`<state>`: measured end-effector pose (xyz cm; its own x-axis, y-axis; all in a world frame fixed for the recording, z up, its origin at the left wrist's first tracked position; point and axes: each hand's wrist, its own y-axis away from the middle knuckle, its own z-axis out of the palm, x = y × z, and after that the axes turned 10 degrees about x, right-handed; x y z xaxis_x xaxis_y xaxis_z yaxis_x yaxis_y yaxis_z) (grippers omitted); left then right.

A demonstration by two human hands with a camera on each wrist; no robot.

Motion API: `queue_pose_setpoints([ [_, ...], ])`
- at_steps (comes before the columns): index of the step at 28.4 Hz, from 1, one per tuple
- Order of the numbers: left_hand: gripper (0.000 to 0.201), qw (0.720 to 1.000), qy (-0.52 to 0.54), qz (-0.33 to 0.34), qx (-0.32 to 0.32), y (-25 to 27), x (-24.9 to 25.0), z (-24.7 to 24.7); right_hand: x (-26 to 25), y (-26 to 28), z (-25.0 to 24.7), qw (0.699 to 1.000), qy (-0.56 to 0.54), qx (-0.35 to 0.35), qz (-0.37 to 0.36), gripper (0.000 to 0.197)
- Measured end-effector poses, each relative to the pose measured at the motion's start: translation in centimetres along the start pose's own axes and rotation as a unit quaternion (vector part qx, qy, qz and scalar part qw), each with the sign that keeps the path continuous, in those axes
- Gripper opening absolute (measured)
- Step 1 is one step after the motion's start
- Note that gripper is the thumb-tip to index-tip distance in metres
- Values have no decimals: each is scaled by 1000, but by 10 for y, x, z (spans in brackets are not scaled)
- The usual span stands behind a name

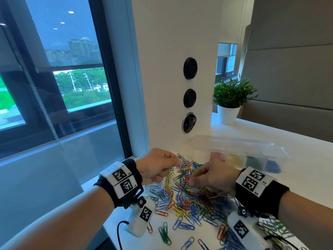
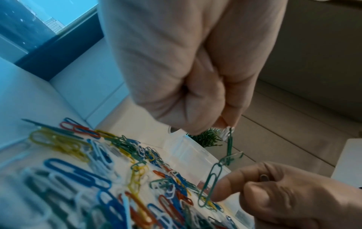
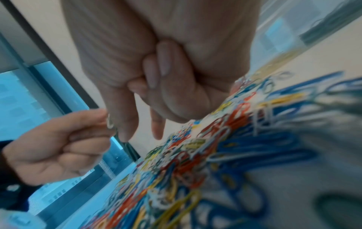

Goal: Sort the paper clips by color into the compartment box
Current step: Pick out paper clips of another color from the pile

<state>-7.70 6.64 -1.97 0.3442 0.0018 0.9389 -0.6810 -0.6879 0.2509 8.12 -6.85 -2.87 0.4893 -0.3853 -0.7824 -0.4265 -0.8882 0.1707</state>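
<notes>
Your left hand (image 2: 176, 65) pinches white clips (image 2: 226, 134) at its fingertips, a linked chain of green clips (image 2: 212, 178) hanging below. Your right hand (image 2: 290, 193) is curled, pinching a clip, forefinger against the chain. The mixed pile (image 1: 183, 192) lies on the counter (image 1: 270, 134); the box (image 1: 239, 154) stands behind it.

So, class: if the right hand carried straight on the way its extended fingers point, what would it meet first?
Probably the heap of mixed paper clips just under its fingertips; the right hand points down and leftward at it. Further on lies the left hand, though depth is unclear.
</notes>
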Motion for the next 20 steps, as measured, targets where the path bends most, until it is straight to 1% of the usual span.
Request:
queue_pose_setpoints([
  [6, 13, 1000, -3, 13, 10, 4, 3, 5, -7, -5, 14, 991, -126, 49, 9, 26],
  [8, 15, 1000, -4, 12, 18, 5, 3, 4, -6, -5, 16, 984, -174, 48, 10, 22],
  [10, 16, 1000, -9, 11, 26, 5, 2, 3, -5, -2, 15, 980, -195, 38, 7, 20],
  [14, 18, 999, -36, 17, 36, 5, 0, 4, -4, 3, 8, 981, -191, 14, 8, 28],
  [17, 14, 996, -64, 29, 48, 6, 0, 6, -2, 3, 4, 991, -136, 14, -4, 30],
  [20, 25, 995, -74, 42, 56, 5, 2, 8, 0, 4, 0, 997, -75, 14, -22, 31],
])
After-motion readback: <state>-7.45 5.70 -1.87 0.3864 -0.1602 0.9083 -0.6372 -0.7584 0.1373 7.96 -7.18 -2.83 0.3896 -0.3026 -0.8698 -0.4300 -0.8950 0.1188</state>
